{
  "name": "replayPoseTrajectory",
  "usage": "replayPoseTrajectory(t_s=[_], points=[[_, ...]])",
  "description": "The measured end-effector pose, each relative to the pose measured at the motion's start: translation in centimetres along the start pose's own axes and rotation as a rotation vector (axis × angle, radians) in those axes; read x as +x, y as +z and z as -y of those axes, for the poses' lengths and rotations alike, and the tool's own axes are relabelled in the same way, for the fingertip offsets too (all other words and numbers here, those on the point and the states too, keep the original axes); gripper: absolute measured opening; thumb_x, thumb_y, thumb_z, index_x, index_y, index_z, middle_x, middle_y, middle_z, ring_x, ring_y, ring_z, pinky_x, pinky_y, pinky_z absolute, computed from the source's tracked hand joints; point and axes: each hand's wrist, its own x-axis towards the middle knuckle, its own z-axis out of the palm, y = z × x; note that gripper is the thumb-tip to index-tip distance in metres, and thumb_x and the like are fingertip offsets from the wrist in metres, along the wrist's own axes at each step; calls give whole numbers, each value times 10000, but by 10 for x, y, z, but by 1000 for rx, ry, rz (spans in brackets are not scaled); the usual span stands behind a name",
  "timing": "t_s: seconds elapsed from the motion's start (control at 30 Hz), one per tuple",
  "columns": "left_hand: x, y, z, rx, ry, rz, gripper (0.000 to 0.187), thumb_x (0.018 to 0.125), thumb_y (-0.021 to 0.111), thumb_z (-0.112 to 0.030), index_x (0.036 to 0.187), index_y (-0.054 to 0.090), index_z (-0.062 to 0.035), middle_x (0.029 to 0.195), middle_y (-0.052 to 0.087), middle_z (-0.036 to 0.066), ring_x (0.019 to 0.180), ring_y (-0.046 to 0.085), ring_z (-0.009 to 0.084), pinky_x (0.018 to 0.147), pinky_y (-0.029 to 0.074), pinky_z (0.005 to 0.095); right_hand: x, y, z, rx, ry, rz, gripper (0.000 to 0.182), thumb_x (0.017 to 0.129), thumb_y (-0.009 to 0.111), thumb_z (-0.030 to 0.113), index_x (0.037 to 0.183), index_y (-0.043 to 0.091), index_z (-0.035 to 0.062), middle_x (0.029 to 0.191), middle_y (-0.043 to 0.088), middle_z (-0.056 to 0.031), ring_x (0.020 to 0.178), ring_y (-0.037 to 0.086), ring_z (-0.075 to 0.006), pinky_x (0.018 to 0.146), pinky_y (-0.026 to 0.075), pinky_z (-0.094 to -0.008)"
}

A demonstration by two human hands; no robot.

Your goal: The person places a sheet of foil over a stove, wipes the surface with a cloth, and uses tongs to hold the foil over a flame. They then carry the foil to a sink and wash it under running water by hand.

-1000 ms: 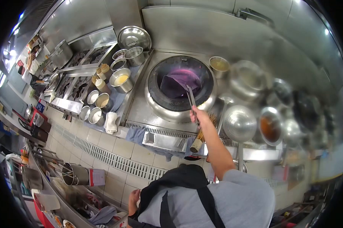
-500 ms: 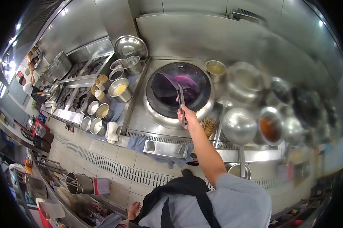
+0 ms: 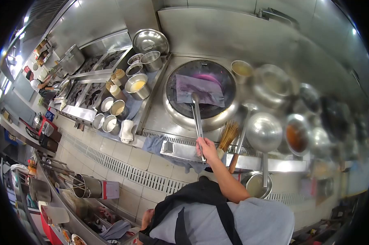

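Observation:
My right hand (image 3: 207, 149) is closed round the handle end of metal tongs (image 3: 197, 118), in front of the round burner. The tongs' tips rest at the near edge of a purplish-grey sheet (image 3: 199, 88), which lies flat over the dark burner opening; a purple glow shows behind it. Below, beside the black apron, my left hand (image 3: 148, 216) hangs at my side, its fingers curled and too small to read clearly. A bamboo brush (image 3: 228, 134) stands just right of the burner's front.
Left of the burner are metal pots (image 3: 151, 61), squeeze bottles (image 3: 117, 92) and a white towel (image 3: 127, 131). On the right are a perforated ladle (image 3: 264, 131) and a bowl of red sauce (image 3: 297, 132). Another person (image 3: 36, 84) stands at the far left.
My right hand has drawn back toward me with the tongs. The sheet, bunched and raised before, now lies spread over the burner. The whole view has shifted slightly.

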Motion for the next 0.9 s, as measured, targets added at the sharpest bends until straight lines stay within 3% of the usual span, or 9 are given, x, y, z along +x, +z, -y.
replayPoseTrajectory(t_s=[0.33, 0.5, 0.73, 0.8, 0.9], points=[[-3, -10, 0, 114, 24, 3, 336, 883, 546, -309, 958, 653, 1, 753, 658, 71, 704, 632, 162, 618, 491, 315, -12, -10, -23, -257, -153, -49, 255, 937, 534, 258, 790, 527, 50, 609, 504, -6, 450, 454, -88, 409, 357, -243], [25, -11, -12, -201, -90, -88, 340, 871, 590, -310, 1004, 634, 0, 794, 653, 58, 711, 635, 126, 563, 492, 292, -14, -5, -20, -283, -183, -100, 264, 932, 544, 251, 756, 520, 55, 586, 495, 4, 444, 452, -76, 386, 342, -228], [21, 2, 17, -286, -138, -128, 357, 866, 586, -331, 988, 657, -3, 787, 656, 70, 704, 634, 141, 578, 483, 300, -15, -8, -27, -308, -235, -35, 256, 939, 534, 244, 771, 517, 52, 600, 499, 9, 451, 452, -67, 390, 345, -223], [8, 4, 30, -155, 42, -146, 366, 862, 575, -347, 938, 674, -3, 779, 661, 78, 700, 628, 166, 613, 474, 314, -19, -5, -28, -303, -224, -3, 232, 940, 527, 223, 787, 521, 49, 601, 494, 13, 454, 451, -62, 396, 345, -219], [0, 4, 46, -76, 59, -104, 370, 860, 573, -351, 937, 677, -4, 784, 664, 84, 703, 626, 170, 626, 473, 315, -21, -4, -35, -347, -250, 14, 204, 935, 529, 202, 811, 528, 40, 606, 497, 14, 457, 446, -57, 404, 348, -214]])
